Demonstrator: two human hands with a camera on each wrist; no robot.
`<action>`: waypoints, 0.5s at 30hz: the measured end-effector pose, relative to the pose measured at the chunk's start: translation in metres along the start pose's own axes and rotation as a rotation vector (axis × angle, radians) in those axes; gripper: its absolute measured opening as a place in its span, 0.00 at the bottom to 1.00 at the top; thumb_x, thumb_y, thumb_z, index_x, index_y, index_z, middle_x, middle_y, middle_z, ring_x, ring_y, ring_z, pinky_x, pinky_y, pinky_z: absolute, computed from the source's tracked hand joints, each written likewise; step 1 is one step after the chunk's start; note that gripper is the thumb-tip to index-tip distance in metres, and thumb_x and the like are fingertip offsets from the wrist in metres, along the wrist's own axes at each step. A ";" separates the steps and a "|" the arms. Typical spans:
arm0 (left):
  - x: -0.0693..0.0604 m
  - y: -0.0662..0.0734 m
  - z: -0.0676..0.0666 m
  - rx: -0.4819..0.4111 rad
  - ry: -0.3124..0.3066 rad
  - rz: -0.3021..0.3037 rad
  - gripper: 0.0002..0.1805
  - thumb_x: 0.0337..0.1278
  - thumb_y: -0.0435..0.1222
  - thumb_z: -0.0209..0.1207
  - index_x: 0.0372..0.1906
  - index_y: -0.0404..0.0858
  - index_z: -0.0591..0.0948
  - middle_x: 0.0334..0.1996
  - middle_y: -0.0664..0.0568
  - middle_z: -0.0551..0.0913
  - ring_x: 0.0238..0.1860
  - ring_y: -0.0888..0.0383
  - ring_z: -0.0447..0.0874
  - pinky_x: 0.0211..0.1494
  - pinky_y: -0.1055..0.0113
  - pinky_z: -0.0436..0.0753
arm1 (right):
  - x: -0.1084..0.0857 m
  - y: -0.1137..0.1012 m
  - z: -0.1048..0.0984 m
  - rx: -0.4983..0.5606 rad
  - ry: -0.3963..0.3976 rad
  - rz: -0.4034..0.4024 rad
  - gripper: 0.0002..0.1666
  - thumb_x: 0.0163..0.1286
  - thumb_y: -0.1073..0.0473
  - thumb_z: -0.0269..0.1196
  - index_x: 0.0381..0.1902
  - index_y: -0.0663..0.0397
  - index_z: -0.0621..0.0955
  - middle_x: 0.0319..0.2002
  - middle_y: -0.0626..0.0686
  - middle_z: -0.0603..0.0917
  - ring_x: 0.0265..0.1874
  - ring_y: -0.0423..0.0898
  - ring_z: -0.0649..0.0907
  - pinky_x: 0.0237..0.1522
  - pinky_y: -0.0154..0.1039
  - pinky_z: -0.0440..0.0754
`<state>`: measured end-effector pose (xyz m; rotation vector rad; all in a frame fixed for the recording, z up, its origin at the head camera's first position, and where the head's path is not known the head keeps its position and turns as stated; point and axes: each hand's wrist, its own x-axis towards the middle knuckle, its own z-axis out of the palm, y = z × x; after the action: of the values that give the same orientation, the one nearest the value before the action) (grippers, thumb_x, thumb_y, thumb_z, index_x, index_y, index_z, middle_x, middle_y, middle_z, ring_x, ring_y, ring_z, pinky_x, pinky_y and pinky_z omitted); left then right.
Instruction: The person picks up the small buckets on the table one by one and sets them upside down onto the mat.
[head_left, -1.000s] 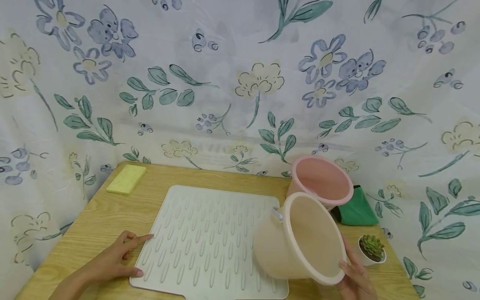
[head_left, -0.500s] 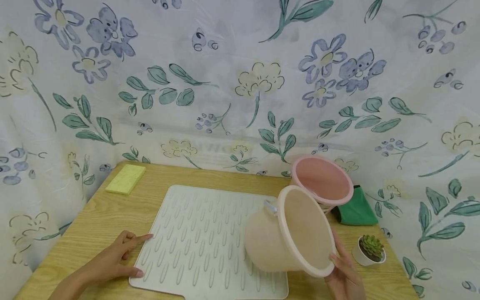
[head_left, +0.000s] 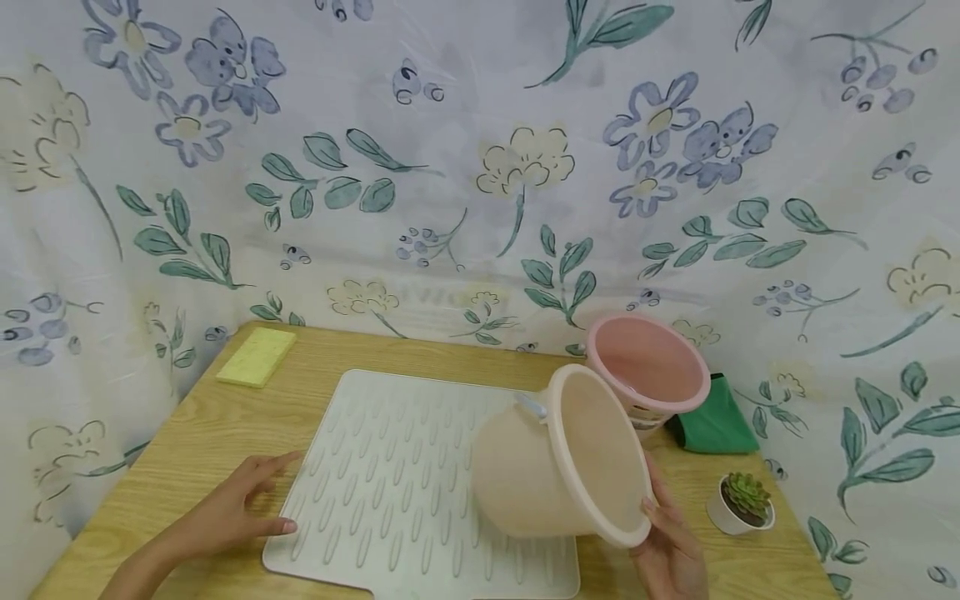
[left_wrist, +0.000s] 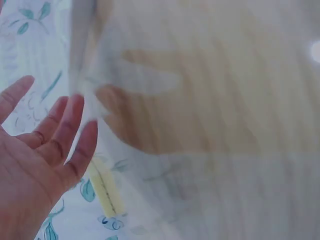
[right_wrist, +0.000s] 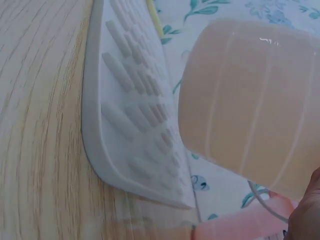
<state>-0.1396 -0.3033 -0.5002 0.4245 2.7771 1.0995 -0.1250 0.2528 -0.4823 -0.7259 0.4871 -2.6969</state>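
A cream bucket (head_left: 525, 475) is tilted with its mouth facing right, over the right part of a white ridged board (head_left: 390, 467). My right hand (head_left: 671, 533) grips its rim at the lower right, thumb on the rim. In the right wrist view the bucket (right_wrist: 250, 100) hangs off the board (right_wrist: 92, 125), with part of my hand (right_wrist: 306, 215) at the corner. My left hand (head_left: 232, 508) is at the board's left edge, fingers extended and thumb over the edge. The left wrist view shows the hand (left_wrist: 45, 160) with fingers spread beside the blurred board surface.
A pink bucket (head_left: 648, 362) stands at the back right, beside a green cloth (head_left: 720, 421). A potted succulent (head_left: 742, 500) is at the right. A yellow sponge cloth (head_left: 257, 357) lies at the back left of the wooden table (head_left: 180, 450). A patterned curtain (head_left: 450, 275) hangs behind.
My right hand has moved the cream bucket leftward and slightly back over the board. My left hand has shifted slightly, its index finger lifting from the board's edge.
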 end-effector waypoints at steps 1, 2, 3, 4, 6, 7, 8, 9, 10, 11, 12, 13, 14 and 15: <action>0.001 0.003 0.000 0.000 0.019 0.004 0.49 0.46 0.48 0.74 0.74 0.39 0.65 0.56 0.38 0.70 0.52 0.48 0.76 0.49 0.52 0.79 | 0.001 0.001 0.000 0.005 0.005 -0.004 0.38 0.76 0.70 0.21 0.78 0.49 0.59 0.76 0.49 0.62 0.71 0.50 0.68 0.68 0.42 0.71; 0.002 0.006 0.000 -0.003 0.040 0.012 0.50 0.45 0.47 0.75 0.74 0.39 0.65 0.58 0.37 0.69 0.55 0.41 0.76 0.51 0.45 0.78 | 0.001 0.003 0.001 0.012 0.011 -0.005 0.38 0.77 0.70 0.21 0.78 0.48 0.59 0.76 0.49 0.63 0.71 0.49 0.69 0.68 0.42 0.71; 0.004 0.009 0.001 -0.005 0.056 0.016 0.51 0.44 0.47 0.76 0.74 0.39 0.64 0.60 0.35 0.68 0.57 0.35 0.74 0.52 0.38 0.76 | 0.002 0.004 0.002 0.021 0.015 -0.005 0.38 0.77 0.70 0.20 0.78 0.48 0.59 0.76 0.48 0.63 0.71 0.49 0.69 0.68 0.42 0.71; 0.005 0.011 0.002 -0.008 0.078 0.025 0.51 0.43 0.47 0.76 0.74 0.40 0.64 0.61 0.34 0.67 0.58 0.33 0.72 0.51 0.34 0.74 | 0.002 0.005 0.002 0.021 0.015 -0.008 0.38 0.77 0.70 0.20 0.78 0.48 0.58 0.76 0.49 0.63 0.70 0.49 0.70 0.68 0.42 0.71; 0.008 0.017 0.004 -0.015 0.103 0.036 0.51 0.45 0.46 0.75 0.75 0.40 0.63 0.64 0.33 0.65 0.60 0.32 0.69 0.52 0.31 0.72 | 0.003 0.007 0.003 0.032 0.017 -0.010 0.38 0.77 0.70 0.20 0.79 0.47 0.57 0.76 0.48 0.63 0.70 0.49 0.69 0.68 0.42 0.71; 0.009 0.020 0.005 -0.024 0.109 0.035 0.51 0.45 0.47 0.75 0.75 0.41 0.63 0.65 0.34 0.64 0.62 0.33 0.68 0.52 0.30 0.71 | 0.003 0.008 0.003 0.036 0.016 -0.012 0.38 0.77 0.70 0.21 0.79 0.47 0.56 0.76 0.48 0.62 0.70 0.49 0.69 0.68 0.42 0.71; 0.011 0.023 0.006 -0.033 0.111 0.041 0.51 0.46 0.47 0.75 0.75 0.42 0.63 0.66 0.34 0.64 0.63 0.33 0.66 0.53 0.30 0.71 | 0.004 0.010 0.003 0.035 0.014 -0.015 0.38 0.77 0.70 0.21 0.79 0.47 0.55 0.76 0.48 0.62 0.71 0.48 0.69 0.68 0.42 0.71; 0.012 0.026 0.007 -0.042 0.110 0.048 0.51 0.46 0.47 0.75 0.75 0.42 0.63 0.66 0.35 0.63 0.64 0.34 0.65 0.53 0.30 0.70 | 0.004 0.011 0.003 0.035 0.014 -0.020 0.37 0.77 0.71 0.22 0.79 0.47 0.54 0.76 0.48 0.62 0.71 0.48 0.69 0.68 0.42 0.70; 0.013 0.030 0.007 -0.050 0.106 0.053 0.51 0.47 0.47 0.74 0.76 0.44 0.62 0.67 0.35 0.63 0.64 0.34 0.64 0.54 0.29 0.70 | 0.004 0.012 0.003 0.036 0.013 -0.022 0.37 0.77 0.71 0.22 0.79 0.47 0.54 0.76 0.48 0.62 0.71 0.48 0.69 0.68 0.42 0.71; 0.014 0.033 0.007 -0.058 0.101 0.058 0.50 0.47 0.46 0.74 0.76 0.45 0.62 0.67 0.36 0.62 0.65 0.35 0.63 0.54 0.29 0.69 | 0.005 0.013 0.003 0.039 0.012 -0.023 0.37 0.77 0.71 0.22 0.79 0.47 0.54 0.76 0.48 0.62 0.71 0.48 0.69 0.68 0.42 0.71; 0.015 0.036 0.008 -0.068 0.097 0.069 0.50 0.48 0.46 0.74 0.76 0.46 0.61 0.67 0.37 0.62 0.66 0.36 0.63 0.54 0.30 0.69 | 0.005 0.014 0.004 0.041 0.011 -0.023 0.37 0.77 0.70 0.22 0.79 0.47 0.54 0.76 0.48 0.61 0.71 0.48 0.69 0.68 0.42 0.70; 0.016 0.039 0.008 -0.075 0.094 0.077 0.50 0.48 0.46 0.74 0.76 0.47 0.61 0.67 0.37 0.62 0.66 0.36 0.63 0.54 0.30 0.69 | 0.006 0.015 0.004 0.043 0.011 -0.022 0.37 0.77 0.70 0.22 0.79 0.47 0.54 0.77 0.48 0.61 0.71 0.48 0.69 0.68 0.42 0.70; 0.017 0.042 0.009 -0.077 0.092 0.088 0.50 0.48 0.45 0.74 0.77 0.47 0.61 0.68 0.37 0.63 0.66 0.35 0.63 0.54 0.30 0.69 | 0.006 0.016 0.005 0.049 0.010 -0.019 0.37 0.77 0.70 0.22 0.79 0.47 0.54 0.77 0.49 0.61 0.71 0.49 0.69 0.68 0.42 0.70; 0.018 0.045 0.009 -0.084 0.087 0.088 0.50 0.49 0.45 0.73 0.77 0.49 0.60 0.68 0.38 0.62 0.66 0.35 0.63 0.54 0.30 0.70 | 0.007 0.017 0.006 0.059 0.009 -0.015 0.37 0.77 0.70 0.21 0.79 0.47 0.55 0.77 0.49 0.61 0.71 0.49 0.69 0.68 0.42 0.70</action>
<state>-0.1449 -0.2608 -0.4766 0.5044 2.7982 1.2786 -0.1238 0.2333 -0.4818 -0.7034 0.4036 -2.7169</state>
